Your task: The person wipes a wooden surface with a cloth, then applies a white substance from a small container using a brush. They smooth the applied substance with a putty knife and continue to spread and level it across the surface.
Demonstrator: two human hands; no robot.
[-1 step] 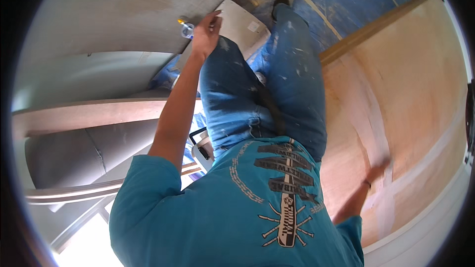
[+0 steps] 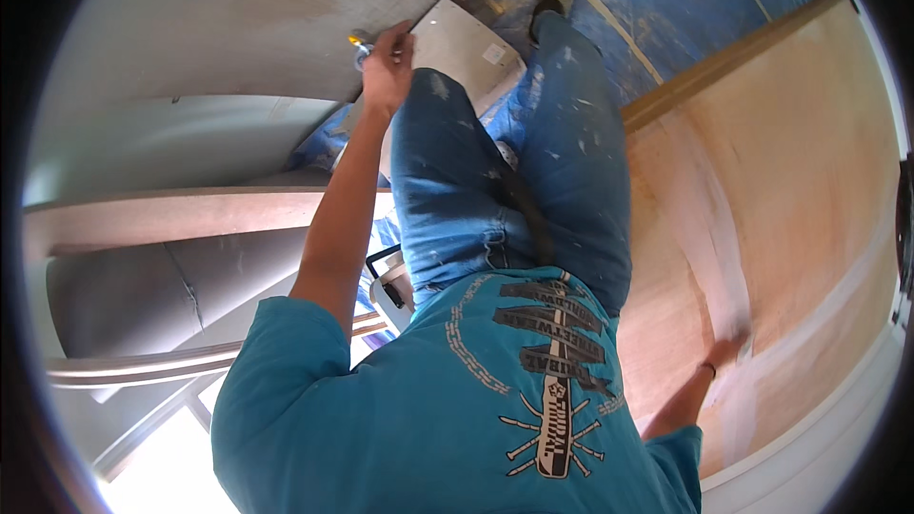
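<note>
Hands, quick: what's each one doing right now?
Left hand: closed on a small yellow-tipped tool against the grey wall panel.
Right hand: pressed against the plywood wall; grip cannot be told.

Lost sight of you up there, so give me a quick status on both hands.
Left hand raised at grey wall, gripping a small yellow-tipped tool. Right hand flat on plywood panel. Nothing blocking either.

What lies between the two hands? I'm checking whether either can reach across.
In the head view, the person's own jeans-clad legs lie between the left hand, holding a small yellow-tipped tool, and the right hand on the plywood wall.
</note>
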